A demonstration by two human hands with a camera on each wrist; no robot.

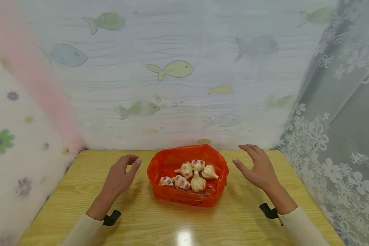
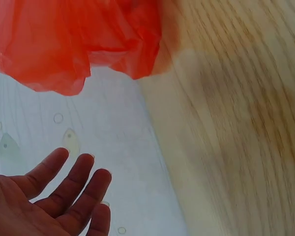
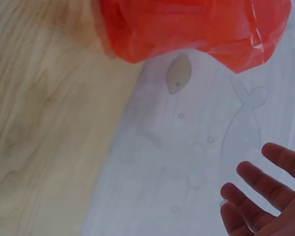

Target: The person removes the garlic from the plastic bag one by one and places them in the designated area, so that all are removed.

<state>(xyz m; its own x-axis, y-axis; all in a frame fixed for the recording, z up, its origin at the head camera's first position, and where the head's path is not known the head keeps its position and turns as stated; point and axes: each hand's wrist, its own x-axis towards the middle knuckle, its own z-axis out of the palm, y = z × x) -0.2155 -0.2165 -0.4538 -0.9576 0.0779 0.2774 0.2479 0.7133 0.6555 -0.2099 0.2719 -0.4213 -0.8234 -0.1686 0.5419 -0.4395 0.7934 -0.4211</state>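
- Hovering, the fingers of the left hand (image 1: 120, 174) and right hand (image 1: 259, 167) hold nothing; thumb and index are parted on each.
- Wrist views agree: left fingers (image 2: 94, 189) and right fingers (image 3: 263, 182) loosely bent, slightly spread, apart from any surface.
- Between the hands: red plastic bag (image 1: 184, 198), mouth gaping upward, dark print on its near side; neither hand touches it.
- Inside the bag: six garlic bulbs (image 1: 198, 184) visible, clustered, several purple-streaked. Any lower layer cannot be told.
- Step in hand (judgement): hands poised either side of the bag, contact not yet made.
- Next move (judgement): would call for closing in evenly and pinching the thin rim, or reaching over it to one bulb; the film may crumple.
- Beneath: wood-grain tabletop (image 1: 135, 225), bag resting toward its far edge.
- Beyond: fish-patterned curtain (image 1: 184, 41) behind.
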